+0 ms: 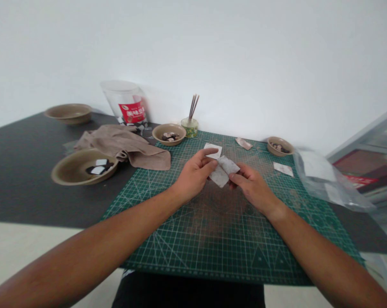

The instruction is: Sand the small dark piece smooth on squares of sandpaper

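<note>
My left hand (196,171) and my right hand (249,182) meet above the green cutting mat (180,239). Between them is a greyish-white folded sheet (223,170), its two flaps at an angle. My left thumb and fingers pinch its left edge, with the index finger stretched out over a white square (214,153) lying on the mat. On the other side, my right thumb presses on the sheet's right part, the fingers beneath it.
Bowls (169,134) stand left and at the back right (279,146). A brown cloth (125,143), a clear tub (129,102), a green jar with sticks (190,127) and a plastic bag (331,179) surround the mat. Sheet pieces (283,169) lie on it.
</note>
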The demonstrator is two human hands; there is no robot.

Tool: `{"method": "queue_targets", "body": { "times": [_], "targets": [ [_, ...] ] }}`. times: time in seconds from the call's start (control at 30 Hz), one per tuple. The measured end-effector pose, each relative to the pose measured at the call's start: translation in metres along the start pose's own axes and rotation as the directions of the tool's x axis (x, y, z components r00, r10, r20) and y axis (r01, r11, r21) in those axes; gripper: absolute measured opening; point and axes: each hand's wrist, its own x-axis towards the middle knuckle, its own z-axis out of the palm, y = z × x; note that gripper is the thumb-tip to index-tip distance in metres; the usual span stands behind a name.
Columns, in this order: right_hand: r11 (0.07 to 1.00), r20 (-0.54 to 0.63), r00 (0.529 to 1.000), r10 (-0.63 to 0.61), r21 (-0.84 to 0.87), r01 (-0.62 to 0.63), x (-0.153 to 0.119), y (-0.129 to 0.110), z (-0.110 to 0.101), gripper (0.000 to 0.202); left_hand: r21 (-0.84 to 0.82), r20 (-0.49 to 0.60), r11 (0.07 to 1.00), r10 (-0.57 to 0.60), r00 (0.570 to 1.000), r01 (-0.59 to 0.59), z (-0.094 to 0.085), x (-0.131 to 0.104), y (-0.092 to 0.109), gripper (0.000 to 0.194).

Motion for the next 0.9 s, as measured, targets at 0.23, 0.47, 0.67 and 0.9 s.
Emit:
{"method": "queue_targets", "body": {
  "times": [0.23, 0.47, 0.67, 0.9],
  "targets": [
    [0.996, 0.059, 0.997, 0.056, -0.079, -0.051, -0.0036, -0.0016, 0.0002, 0.011, 0.103, 0.046, 0.995, 0.002, 0.999, -0.006, -0.0008, -0.0018, 0.0007, 0.041],
    [0.996, 0.112, 0.99, 0.088, -0.018, -0.087, -0.0054, 0.0009, 0.0033, 0.021, 0.145, 0.135, 0.989, -0.033, 0.99, 0.013, -0.0014, -0.0029, 0.0004, 0.046],
    [0.997, 0.057, 0.995, 0.078, -0.001, -0.078, -0.0064, -0.0022, 0.0071, 0.026, 0.08, 0.141, 0.996, -0.047, 0.989, 0.036, 0.0004, -0.003, 0.0005, 0.045],
    [0.999, -0.031, 0.999, 0.032, 0.012, -0.032, -0.0045, -0.0025, 0.0053, 0.032, -0.023, 0.104, 0.998, -0.062, 0.993, 0.064, 0.0002, -0.003, -0.0008, 0.043]
  ]
}}
